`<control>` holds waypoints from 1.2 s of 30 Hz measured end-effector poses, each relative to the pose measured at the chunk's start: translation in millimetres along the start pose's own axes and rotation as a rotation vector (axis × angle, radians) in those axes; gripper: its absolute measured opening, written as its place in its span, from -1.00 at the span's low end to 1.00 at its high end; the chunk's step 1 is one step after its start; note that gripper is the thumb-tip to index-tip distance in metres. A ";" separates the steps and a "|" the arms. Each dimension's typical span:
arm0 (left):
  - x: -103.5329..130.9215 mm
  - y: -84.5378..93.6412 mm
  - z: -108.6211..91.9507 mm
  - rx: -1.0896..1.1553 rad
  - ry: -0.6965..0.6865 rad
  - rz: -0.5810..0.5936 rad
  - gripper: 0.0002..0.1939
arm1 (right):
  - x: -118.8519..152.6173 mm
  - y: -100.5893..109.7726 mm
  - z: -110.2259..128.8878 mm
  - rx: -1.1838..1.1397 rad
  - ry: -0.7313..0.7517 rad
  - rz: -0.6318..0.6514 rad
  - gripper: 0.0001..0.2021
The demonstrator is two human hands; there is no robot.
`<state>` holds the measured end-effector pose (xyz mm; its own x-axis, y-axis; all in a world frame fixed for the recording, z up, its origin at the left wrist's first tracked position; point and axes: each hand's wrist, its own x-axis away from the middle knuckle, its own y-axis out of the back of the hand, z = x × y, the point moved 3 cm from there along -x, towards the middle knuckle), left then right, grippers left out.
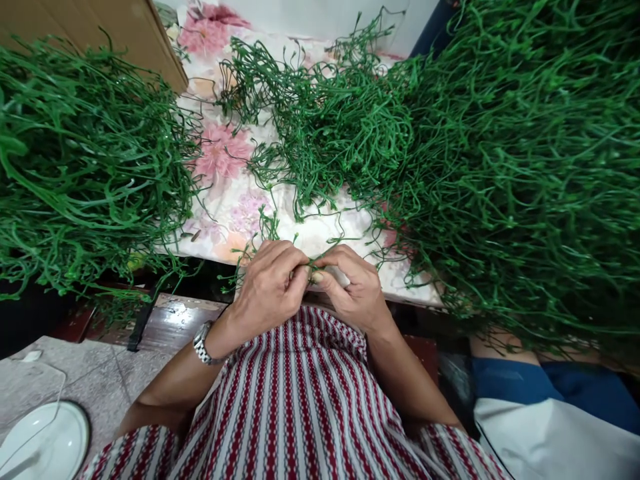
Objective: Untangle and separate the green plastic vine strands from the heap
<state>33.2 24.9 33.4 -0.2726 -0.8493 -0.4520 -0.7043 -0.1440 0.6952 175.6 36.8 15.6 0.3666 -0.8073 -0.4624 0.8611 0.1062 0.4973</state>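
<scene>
"What are the two hands doing in the lower middle of the frame?"

"They meet just in front of the striped top [300, 400]. The left hand [270, 283] and the right hand [355, 287] both have their fingers pinched narrow on a thin green stem [313, 265] — thumbs and forefingers nearly tip to tip"

"Can you see how much each one grips?"

"Not exactly; the fingers cover most of it. A few loose sprigs [270, 223] poke up just behind the left hand"

"And where is the rest of the greenery?"

"On the floral surface [300, 233], mostly. A tangled middle heap [350, 127] lies at the upper centre, running into a far bigger right heap [540, 160] that fills the right side of the frame. A separate left heap [90, 167] takes up the left side, with a brown cardboard panel [100, 33] behind it"

"Anything on the wrists?"

"A silver watch [201, 343] on the left one"

"What about the lower corners?"

"At the lower left, a round white object [47, 440] with a pale cord [64, 383] across it. At the lower right, blue fabric [515, 379] and white fabric [555, 430] — below the right heap"
</scene>
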 end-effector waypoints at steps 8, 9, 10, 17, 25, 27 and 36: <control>0.2 -1.7 3.2 0.177 0.065 0.083 -0.89 | 3.6 4.5 0.5 -0.033 0.007 0.040 -0.97; -0.6 -1.2 2.7 0.152 0.051 0.101 -0.89 | 3.5 4.7 0.1 -0.050 0.001 0.051 -0.97; -1.5 -0.6 2.1 0.125 0.033 0.121 -0.89 | 3.1 5.0 -0.3 -0.063 -0.007 0.061 -0.96; -7.9 -0.2 2.8 0.144 -0.019 0.224 -0.97 | -8.0 12.7 -0.6 -0.099 -0.021 0.162 -0.78; -8.4 -0.5 6.8 0.113 -0.060 0.185 -0.86 | -3.9 9.8 -1.8 0.005 -0.011 0.222 -0.83; -7.0 -0.4 6.9 0.123 -0.085 0.203 -0.84 | -1.7 10.1 -0.8 0.036 0.032 0.243 -0.86; -3.3 -5.3 0.0 -0.017 -0.104 0.367 -0.83 | 3.0 10.4 4.1 0.329 0.112 0.265 -0.82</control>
<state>37.8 28.5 31.2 -0.5704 -0.7898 -0.2255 -0.5369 0.1507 0.8301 184.2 33.1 22.3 0.6112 -0.7072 -0.3554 0.5808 0.0957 0.8084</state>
